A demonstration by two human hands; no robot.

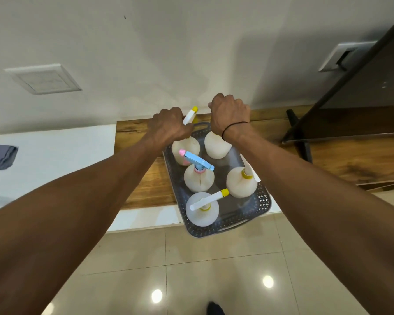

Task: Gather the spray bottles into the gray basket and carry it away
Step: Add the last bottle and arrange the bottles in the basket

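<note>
A gray perforated basket [263,201] sits on a wooden ledge, its near end hanging over the floor. Several white spray bottles stand in it. The near one [201,210] has a yellow nozzle, the middle one [199,178] a blue and pink head, and the right one [241,183] a yellow collar. My left hand [168,126] is closed around the head of the far-left bottle [185,148], whose yellow nozzle sticks out past my fingers. My right hand [230,112] is fisted over the top of the far-right bottle [216,146], hiding its head.
The wooden ledge [146,178] runs along a white wall. A white surface on the left holds a folded gray cloth [1,156]. A dark screen on a stand [300,137] leans at the right. Beige floor tiles [214,269] lie below, with a foot at the bottom edge.
</note>
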